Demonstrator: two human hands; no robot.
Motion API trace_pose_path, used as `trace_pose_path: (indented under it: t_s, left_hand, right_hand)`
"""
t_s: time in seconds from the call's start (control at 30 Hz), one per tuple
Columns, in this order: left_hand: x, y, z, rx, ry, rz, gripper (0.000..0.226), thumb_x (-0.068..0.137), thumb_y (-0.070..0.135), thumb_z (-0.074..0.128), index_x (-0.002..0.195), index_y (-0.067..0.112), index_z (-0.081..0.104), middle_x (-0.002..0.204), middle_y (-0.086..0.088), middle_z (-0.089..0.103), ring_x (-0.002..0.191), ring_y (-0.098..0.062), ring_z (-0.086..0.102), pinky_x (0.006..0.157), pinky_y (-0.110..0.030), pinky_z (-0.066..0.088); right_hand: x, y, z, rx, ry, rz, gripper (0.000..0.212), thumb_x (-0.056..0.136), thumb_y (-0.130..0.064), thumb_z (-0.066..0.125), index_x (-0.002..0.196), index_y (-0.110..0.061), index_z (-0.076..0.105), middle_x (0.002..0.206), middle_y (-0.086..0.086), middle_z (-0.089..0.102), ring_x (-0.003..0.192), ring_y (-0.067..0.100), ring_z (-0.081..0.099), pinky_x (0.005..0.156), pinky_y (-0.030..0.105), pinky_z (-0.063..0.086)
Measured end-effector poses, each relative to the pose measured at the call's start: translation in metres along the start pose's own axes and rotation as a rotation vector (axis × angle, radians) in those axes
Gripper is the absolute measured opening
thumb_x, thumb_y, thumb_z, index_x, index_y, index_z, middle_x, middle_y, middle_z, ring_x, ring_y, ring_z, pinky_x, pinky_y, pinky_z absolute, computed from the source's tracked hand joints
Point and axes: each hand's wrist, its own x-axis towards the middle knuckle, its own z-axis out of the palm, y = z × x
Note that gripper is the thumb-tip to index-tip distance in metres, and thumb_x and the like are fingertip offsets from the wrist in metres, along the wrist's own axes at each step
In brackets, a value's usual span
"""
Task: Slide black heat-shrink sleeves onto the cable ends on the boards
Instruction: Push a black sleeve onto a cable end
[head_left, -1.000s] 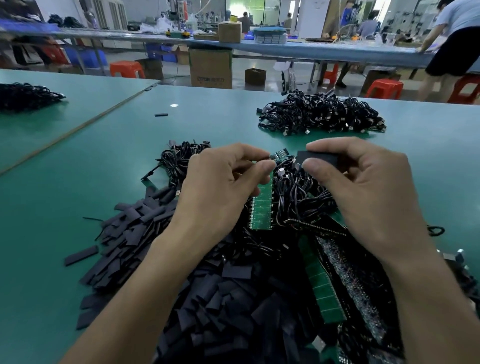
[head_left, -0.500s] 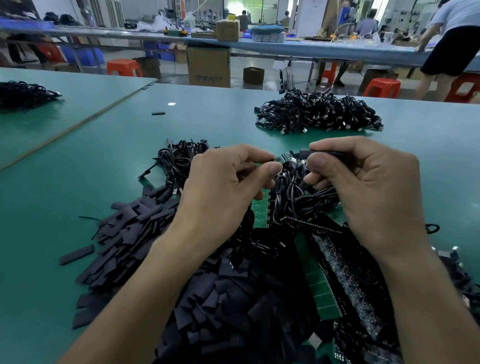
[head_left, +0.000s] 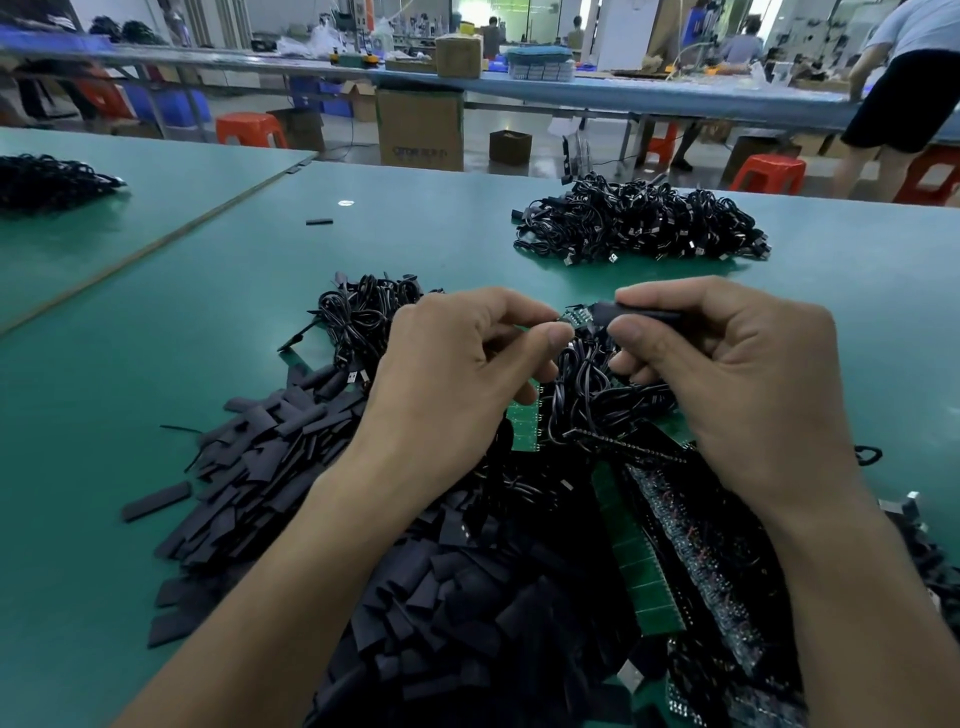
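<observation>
both forearms reach in from the bottom edge and the hands meet above the middle of the work. the left hand (head_left: 457, 374) is curled, knuckles up, thumb and forefinger pinching the top end of a green board (head_left: 576, 316). the right hand (head_left: 743, 384) faces it, thumb and forefinger closed on a black sleeve (head_left: 641, 313) that lies level, its open end just beside the board's tip; whether it is over a cable end i cannot tell. the other right fingers are curled below. under both hands sits a tangle of black cables (head_left: 597, 400).

the table (head_left: 130, 374) is green. a spread pile of loose sleeves (head_left: 291, 462) lies left of and below the left wrist, and a board strip (head_left: 639, 561) runs down under the right forearm. a cable heap (head_left: 639, 223) sits further back on the right, another heap (head_left: 47, 179) at far left, and one stray sleeve (head_left: 318, 222) lies alone between them.

behind, a long bench (head_left: 649, 96) crosses the room, with a carton (head_left: 420, 130) and red stools (head_left: 249, 130) on the floor and a person (head_left: 904, 88) standing at right.
</observation>
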Motion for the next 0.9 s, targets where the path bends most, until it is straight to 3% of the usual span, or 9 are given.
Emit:
trace_pose_path:
  t_s: [0.17,0.37,0.53,0.73,0.9]
  left_hand:
    - [0.000,0.000,0.001,0.016,-0.004,0.005,0.014,0.092,0.027,0.071,0.087,0.039,0.066,0.071,0.015,0.073,0.057,-0.004,0.069,0.063,-0.031,0.060]
    - [0.000,-0.001,0.002,0.004,-0.007,0.007,0.012,0.092,0.025,0.071,0.089,0.036,0.066,0.073,0.016,0.073,0.060,-0.003,0.069,0.064,-0.025,0.059]
    - [0.000,-0.004,0.001,0.001,-0.024,-0.006,0.010,0.091,0.025,0.072,0.093,0.034,0.071,0.076,0.015,0.074,0.066,-0.001,0.070,0.071,-0.032,0.061]
    - [0.001,-0.007,-0.001,0.029,-0.075,0.004,0.013,0.091,0.020,0.072,0.102,0.025,0.075,0.079,0.010,0.075,0.073,-0.003,0.071,0.077,-0.035,0.060]
    - [0.001,-0.006,-0.004,0.007,-0.150,0.019,0.015,0.092,0.021,0.071,0.102,0.032,0.070,0.083,0.008,0.076,0.077,-0.010,0.072,0.077,-0.036,0.059]
  right_hand:
    - [-0.001,0.000,0.001,-0.001,0.004,0.005,0.019,0.086,-0.022,0.076,0.099,-0.035,0.071,0.081,-0.012,0.075,0.068,0.011,0.073,0.065,0.018,0.057]
    - [-0.001,-0.002,0.002,-0.020,0.000,0.009,0.023,0.083,-0.027,0.078,0.101,-0.038,0.070,0.083,-0.015,0.075,0.069,0.007,0.073,0.066,0.015,0.056]
    - [0.000,0.001,0.000,-0.005,-0.016,0.020,0.022,0.083,-0.023,0.078,0.101,-0.036,0.072,0.081,-0.013,0.075,0.067,0.009,0.073,0.066,0.016,0.056]
    - [0.000,0.004,-0.007,0.067,-0.124,0.069,0.022,0.078,-0.032,0.075,0.099,-0.034,0.074,0.078,-0.007,0.076,0.066,0.012,0.073,0.066,0.019,0.057]
    - [-0.002,0.003,-0.010,0.183,-0.211,0.104,0.020,0.078,-0.023,0.074,0.097,-0.028,0.076,0.077,0.000,0.076,0.066,0.016,0.072,0.065,0.021,0.058]
